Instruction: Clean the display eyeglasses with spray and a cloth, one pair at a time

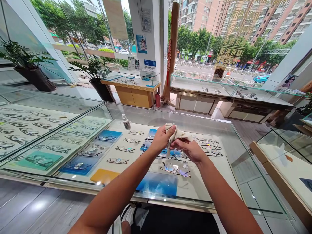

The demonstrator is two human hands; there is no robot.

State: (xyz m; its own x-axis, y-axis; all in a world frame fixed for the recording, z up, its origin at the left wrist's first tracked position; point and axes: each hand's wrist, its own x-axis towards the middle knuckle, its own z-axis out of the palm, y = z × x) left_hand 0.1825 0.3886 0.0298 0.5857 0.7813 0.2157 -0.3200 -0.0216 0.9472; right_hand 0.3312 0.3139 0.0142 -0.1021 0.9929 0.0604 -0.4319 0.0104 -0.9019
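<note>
My left hand is closed on a bunched, cream-coloured cloth, its thumb pressed on top. From the other side my right hand pinches the lower part of the same cloth. Whatever lies inside the folds between my fingers is hidden. Just below my hands, a pair of eyeglasses with thin frames and bluish lenses rests at the glass display case. To the left, near the far edge of the case, stands a small white spray bottle with a dark label.
Rows of eyeglass frames lie in the case, some on blue cards, beside a yellow card. Another glass case stands at the right. Further off are a wooden cabinet, a fire extinguisher and potted plants.
</note>
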